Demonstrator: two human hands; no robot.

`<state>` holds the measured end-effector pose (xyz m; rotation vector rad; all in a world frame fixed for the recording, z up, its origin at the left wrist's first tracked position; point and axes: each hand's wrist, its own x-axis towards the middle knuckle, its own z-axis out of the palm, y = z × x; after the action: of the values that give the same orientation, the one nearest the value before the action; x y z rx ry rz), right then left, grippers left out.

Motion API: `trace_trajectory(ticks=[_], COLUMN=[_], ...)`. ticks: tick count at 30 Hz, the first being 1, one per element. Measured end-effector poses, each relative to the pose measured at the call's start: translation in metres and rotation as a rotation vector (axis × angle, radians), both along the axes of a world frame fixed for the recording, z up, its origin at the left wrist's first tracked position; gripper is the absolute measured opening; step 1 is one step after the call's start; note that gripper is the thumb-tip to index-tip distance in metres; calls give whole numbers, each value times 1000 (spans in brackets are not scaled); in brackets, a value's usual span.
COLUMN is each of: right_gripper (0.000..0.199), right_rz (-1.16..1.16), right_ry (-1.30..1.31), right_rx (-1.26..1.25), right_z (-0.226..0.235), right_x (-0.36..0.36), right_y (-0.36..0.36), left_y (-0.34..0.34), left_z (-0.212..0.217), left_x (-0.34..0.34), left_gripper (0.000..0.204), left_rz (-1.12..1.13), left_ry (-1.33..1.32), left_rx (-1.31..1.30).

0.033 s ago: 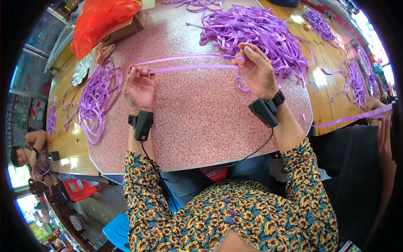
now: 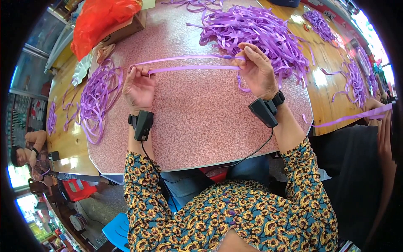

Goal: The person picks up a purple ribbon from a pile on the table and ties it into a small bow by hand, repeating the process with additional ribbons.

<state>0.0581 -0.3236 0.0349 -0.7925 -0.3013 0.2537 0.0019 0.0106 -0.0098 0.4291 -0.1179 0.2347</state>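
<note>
Nothing moved since earlier, left hand (image 2: 139, 89) and right hand (image 2: 257, 71) pinching taut purple ribbon strips (image 2: 189, 67)

Orange bag (image 2: 100, 21): cut off, upper left edge. Purple strip pile (image 2: 260, 29): top clipped. Co-worker's hand (image 2: 384, 134): blurred, right edge.

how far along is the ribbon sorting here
Done, it seems: a smaller bundle of ribbons lies beside the left hand. In hand: both hands stretch a doubled purple ribbon between them, the right hand pinching its other end. Left: the big loose pile behind the right hand looks untouched, so most remains.
</note>
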Motion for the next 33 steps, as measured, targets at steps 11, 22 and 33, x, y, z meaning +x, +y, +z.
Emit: trace_trajectory(ticks=[11, 22, 33], right_gripper=[16, 16, 19], right_rz=[-324, -439, -607], right_ry=[-649, -445, -526], right_rx=[-874, -748, -830], right_z=[-12, -6, -27], right_x=[-7, 4, 16], right_y=[9, 6, -3], left_y=[-6, 119, 250], left_z=[57, 205, 229], left_x=[-12, -25, -18], left_gripper=[9, 14, 26], left_rz=[429, 402, 685], left_ry=[96, 15, 317], left_rx=[744, 1139, 1465])
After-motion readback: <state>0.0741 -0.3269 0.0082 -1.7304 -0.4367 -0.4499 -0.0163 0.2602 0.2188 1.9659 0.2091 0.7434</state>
